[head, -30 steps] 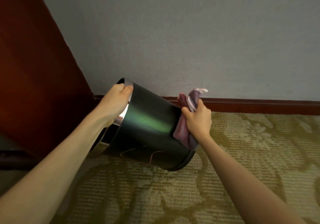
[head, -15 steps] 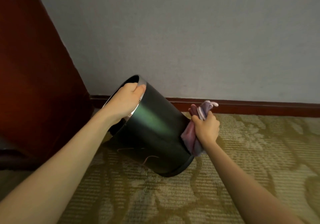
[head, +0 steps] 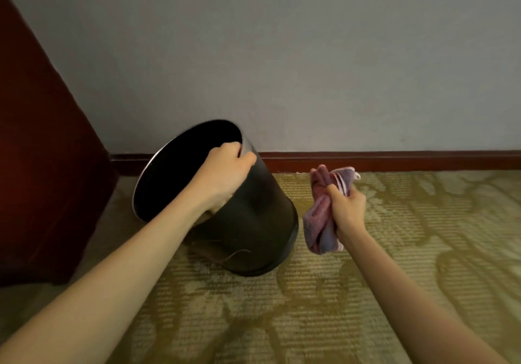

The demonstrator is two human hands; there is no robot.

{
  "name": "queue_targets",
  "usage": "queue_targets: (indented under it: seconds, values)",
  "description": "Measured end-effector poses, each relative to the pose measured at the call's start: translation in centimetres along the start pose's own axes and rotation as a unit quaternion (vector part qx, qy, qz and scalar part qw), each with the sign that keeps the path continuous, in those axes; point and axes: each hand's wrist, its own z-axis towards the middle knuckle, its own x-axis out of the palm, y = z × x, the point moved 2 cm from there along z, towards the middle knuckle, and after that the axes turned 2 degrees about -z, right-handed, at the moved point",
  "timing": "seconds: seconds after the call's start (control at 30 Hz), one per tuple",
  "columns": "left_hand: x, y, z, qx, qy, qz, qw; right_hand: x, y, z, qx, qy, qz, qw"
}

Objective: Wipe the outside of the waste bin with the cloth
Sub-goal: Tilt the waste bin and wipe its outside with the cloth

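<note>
A dark cylindrical waste bin point(head: 253, 222) with a silver rim stands on the carpet, tilted a little toward me and to the left, its opening showing. My left hand point(head: 225, 172) grips the far side of the rim, fingers curled over the edge. My right hand point(head: 348, 208) holds a bunched purple-pink cloth point(head: 321, 217) just right of the bin. A narrow gap separates the cloth from the bin's side.
Patterned olive carpet point(head: 394, 279) covers the floor. A grey wall with a dark red skirting board point(head: 394, 160) runs behind the bin. Dark red wooden furniture point(head: 42, 166) stands close on the left.
The bin has swung from lying nearly sideways toward upright and come down onto the carpet. The cloth has come off the bin's side and moved slightly right.
</note>
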Motion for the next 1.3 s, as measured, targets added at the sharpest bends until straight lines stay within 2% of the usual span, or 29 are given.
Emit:
queue_targets:
  seconds: [0.13,0.33,0.57,0.67,0.77,0.87,0.93,1.03,1.23,1.3]
  values:
    - [4.2,-2.2,-1.2,0.05,0.02,0.082,0.995,-3.0,0.3,0.2,-0.007,-0.016,0.006,1.0]
    - [8.8,-3.1,-1.3,0.067,0.065,0.132,0.987,-7.2,-0.2,0.3,-0.022,-0.071,-0.016,0.997]
    - [12.6,-4.0,-2.3,0.134,0.08,0.244,0.957,-8.0,-0.5,-0.1,-0.017,-0.066,0.005,0.998]
    - [11.1,-2.9,-3.2,0.175,0.088,0.262,0.945,-7.9,-1.0,-0.5,-0.014,-0.069,0.011,0.997]
    - [7.7,-1.0,-5.2,0.276,0.083,0.276,0.917,-7.7,-2.0,-1.3,0.011,-0.074,0.018,0.997]
    - [3.6,1.1,-6.8,0.398,0.058,0.288,0.869,-7.2,-2.9,-2.2,0.036,-0.071,0.024,0.997]
    - [1.5,2.3,-7.0,0.445,0.051,0.327,0.832,-6.8,-3.5,-2.7,0.049,-0.07,0.03,0.996]
    - [-0.9,3.9,-6.2,0.459,0.051,0.384,0.8,-6.2,-4.3,-3.4,0.072,-0.069,0.026,0.995]
    - [-2.8,5.4,-4.3,0.445,0.099,0.389,0.801,-5.7,-5.3,-4.7,0.084,-0.063,0.013,0.994]
    - [-2.5,5.5,-4.2,0.452,0.085,0.372,0.806,-5.5,-5.6,-5.0,0.088,-0.058,0.012,0.994]
